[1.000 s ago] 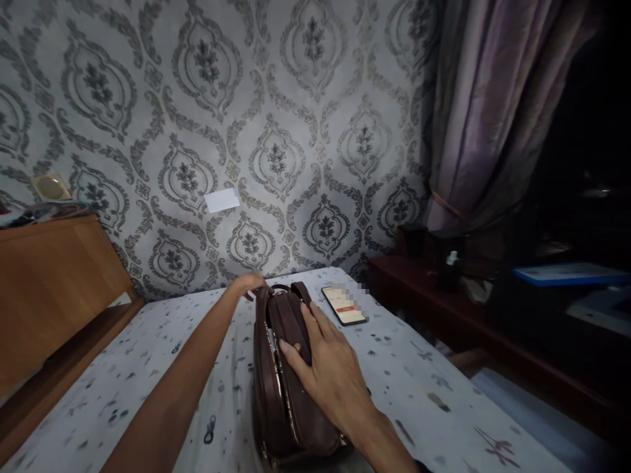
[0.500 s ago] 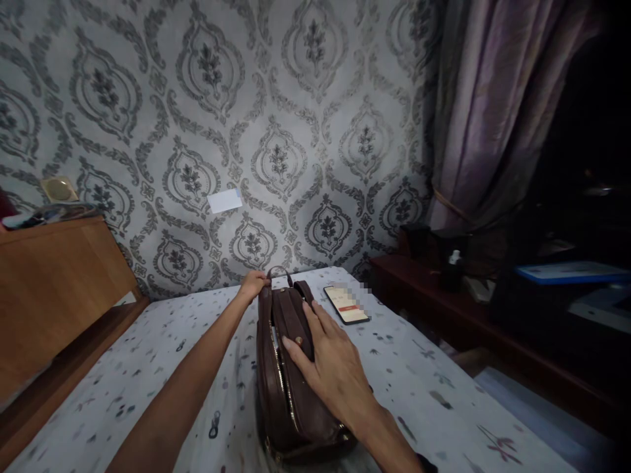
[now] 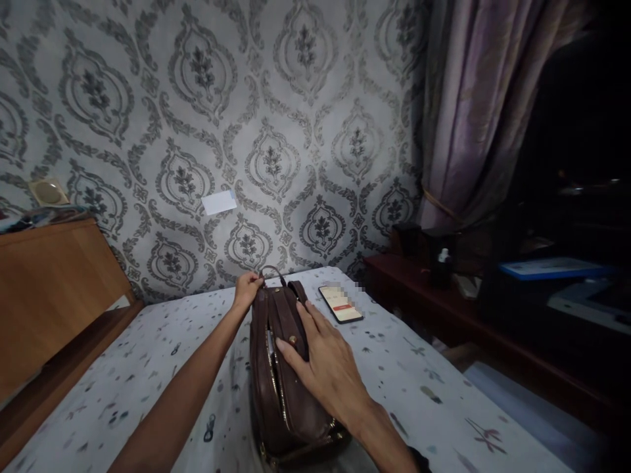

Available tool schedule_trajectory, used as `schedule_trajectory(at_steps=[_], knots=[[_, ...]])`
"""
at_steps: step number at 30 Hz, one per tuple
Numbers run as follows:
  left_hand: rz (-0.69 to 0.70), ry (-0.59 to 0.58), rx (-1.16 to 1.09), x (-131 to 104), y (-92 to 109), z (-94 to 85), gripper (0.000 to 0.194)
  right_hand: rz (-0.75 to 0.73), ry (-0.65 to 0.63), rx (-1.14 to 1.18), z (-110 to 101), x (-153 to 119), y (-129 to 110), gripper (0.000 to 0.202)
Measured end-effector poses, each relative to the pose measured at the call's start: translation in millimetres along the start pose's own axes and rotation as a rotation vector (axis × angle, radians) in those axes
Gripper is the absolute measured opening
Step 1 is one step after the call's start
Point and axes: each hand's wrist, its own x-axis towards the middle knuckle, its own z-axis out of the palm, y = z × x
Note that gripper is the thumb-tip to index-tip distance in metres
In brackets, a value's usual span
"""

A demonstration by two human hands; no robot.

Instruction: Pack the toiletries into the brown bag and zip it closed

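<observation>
A brown leather bag (image 3: 296, 410) with brass-coloured zips lies lengthwise on the bed, its loop handle at the far end. Along its top a zip (image 3: 276, 378) is partly undone, and something pale shows in the narrow gap. My left hand (image 3: 248, 289) reaches to the bag's far left corner beside the handle, fingers pinched together on it; whether a zip pull is between them is too small to tell. Flat on the bag's right side rests my right hand (image 3: 328, 364), fingers stretched out and thumb apart, near a brass stud.
A lit phone (image 3: 340, 304) lies on the patterned bedsheet (image 3: 207, 368) right of the bag. At the left stands a wooden headboard (image 3: 64, 282); a patterned wall rises behind. On the right are a dark red ledge (image 3: 419, 282) with a small bottle, and a curtain (image 3: 458, 131).
The view has shifted slightly, so the bag and both hands appear a little further left. My left hand stays at the far corner, its wrist slightly more bent. My right hand keeps its place.
</observation>
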Motion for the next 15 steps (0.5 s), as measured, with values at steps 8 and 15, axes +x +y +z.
schedule_trajectory(at_steps=[8,15], knots=[[0.043,0.060,-0.123,-13.4,1.9,-0.9,0.023,0.007,-0.025,0.021,-2.9,0.1,-0.7,0.066],[0.061,0.003,-0.209,-22.7,9.9,-7.6,0.016,0.009,-0.021,0.012,-1.5,0.1,-1.7,0.066]])
